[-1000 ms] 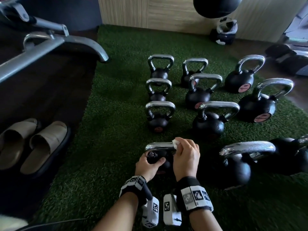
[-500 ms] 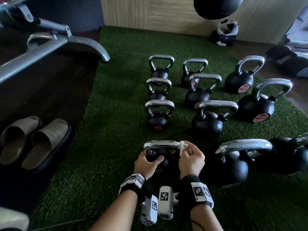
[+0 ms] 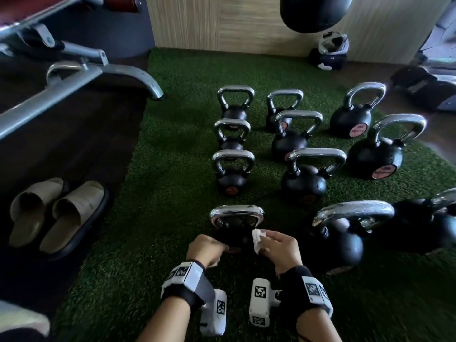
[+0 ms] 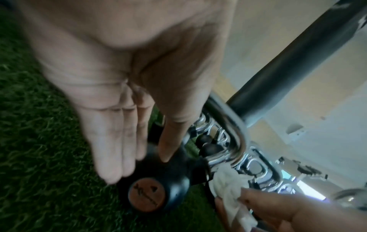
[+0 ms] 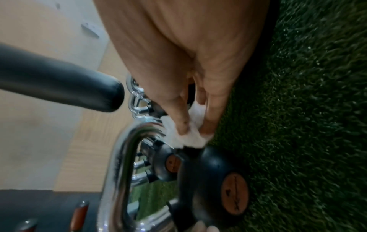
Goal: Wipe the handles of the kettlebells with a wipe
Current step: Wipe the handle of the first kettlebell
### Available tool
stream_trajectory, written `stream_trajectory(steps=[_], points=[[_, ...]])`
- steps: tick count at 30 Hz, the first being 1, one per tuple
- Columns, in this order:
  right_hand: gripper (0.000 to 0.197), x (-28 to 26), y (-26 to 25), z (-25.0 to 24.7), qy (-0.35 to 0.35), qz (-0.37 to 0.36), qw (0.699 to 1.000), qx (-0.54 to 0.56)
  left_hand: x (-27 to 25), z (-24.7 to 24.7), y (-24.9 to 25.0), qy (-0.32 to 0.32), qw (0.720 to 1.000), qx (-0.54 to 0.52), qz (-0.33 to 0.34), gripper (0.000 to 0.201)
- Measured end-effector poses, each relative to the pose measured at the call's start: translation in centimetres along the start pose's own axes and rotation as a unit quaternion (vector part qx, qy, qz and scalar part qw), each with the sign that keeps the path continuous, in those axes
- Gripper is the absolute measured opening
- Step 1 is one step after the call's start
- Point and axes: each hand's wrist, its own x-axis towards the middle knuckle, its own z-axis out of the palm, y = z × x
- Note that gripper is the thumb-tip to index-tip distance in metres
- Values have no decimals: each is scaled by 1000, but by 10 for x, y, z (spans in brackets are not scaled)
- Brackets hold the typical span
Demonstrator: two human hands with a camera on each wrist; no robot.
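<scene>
The nearest small black kettlebell (image 3: 235,234) stands on the green turf, its chrome handle (image 3: 237,213) bare. My left hand (image 3: 217,246) rests on the left side of its ball; in the left wrist view the straight fingers (image 4: 111,157) and thumb touch the black ball (image 4: 178,177) above its orange label. My right hand (image 3: 265,236) pinches a crumpled white wipe (image 3: 257,239) just right of the ball, below the handle's right end. The right wrist view shows thumb and fingers holding the wipe (image 5: 190,135) against the base of the handle (image 5: 127,157).
Several more chrome-handled kettlebells (image 3: 233,169) stand in rows behind and to the right, a large one (image 3: 345,233) close by my right hand. Beige slippers (image 3: 56,213) and a bench frame (image 3: 74,77) are on the dark floor to the left. A black bag (image 3: 315,11) hangs ahead.
My right hand has come down off the top right of the handle, bringing the wipe to the right side of the ball. My left hand has stayed on the ball.
</scene>
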Motion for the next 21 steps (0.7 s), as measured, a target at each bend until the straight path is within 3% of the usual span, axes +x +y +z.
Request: stream_trajectory(steps=[2,4,7,13,18,19,21], points=[[17,-15,-7,2,-60,-19,998,9,-14,1,-5,-68,987,-149,-1,21],[17,-23,-13,8,-97,-75,991,-62,-29,2,-5,-136,950,-280,3,24],[17,-27,-23,14,-116,-154,965,-178,-39,2,-5,-163,910,-381,25,29],[19,-29,-30,27,9,-244,936,-255,-39,2,-1,-129,882,-451,46,23],[8,-20,-26,17,-74,-194,960,-185,-44,-5,9,-64,890,-436,118,20],[7,-16,-25,14,-38,-178,969,-166,-44,-11,9,-30,890,-433,139,21],[7,-6,-20,9,104,-149,968,-171,-42,-24,10,68,893,-399,199,22]])
